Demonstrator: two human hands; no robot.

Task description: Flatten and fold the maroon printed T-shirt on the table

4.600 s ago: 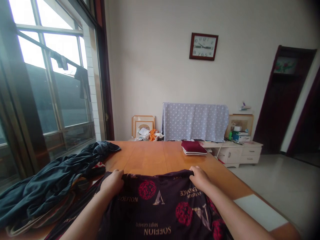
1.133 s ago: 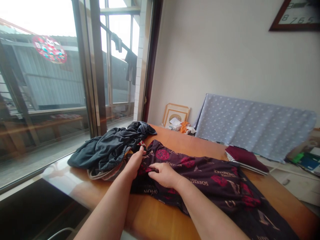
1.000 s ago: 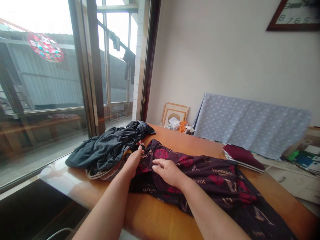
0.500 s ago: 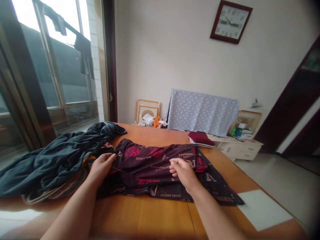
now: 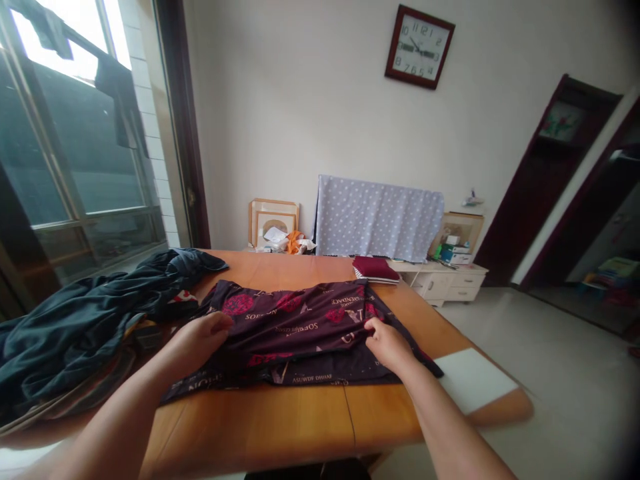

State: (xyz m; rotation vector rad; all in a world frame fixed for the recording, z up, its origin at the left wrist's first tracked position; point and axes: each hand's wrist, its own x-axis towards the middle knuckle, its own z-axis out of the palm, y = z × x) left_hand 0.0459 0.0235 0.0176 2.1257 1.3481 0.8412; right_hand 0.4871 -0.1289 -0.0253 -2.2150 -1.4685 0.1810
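Observation:
A dark maroon and black printed garment with gold lettering and red patches lies partly folded on the wooden table. Its exact kind is hard to make out. My left hand grips the left side of its upper layer, fingers curled in. On the right side my right hand pinches the same layer between thumb and fingers. Cloth stretches between both hands, and the lower layer spreads out beneath, toward me and to the right. Close by my left hand is a rumpled heap of dark blue-green clothes.
A folded maroon cloth stack sits at the table's far right edge. A white sheet lies at the right corner. Beyond the table are a dotted blue cloth, a white cabinet and leaning frames.
My right hand has moved from above the garment's middle right to its right edge and closed on it. My left hand now grips the left side. The view has turned right.

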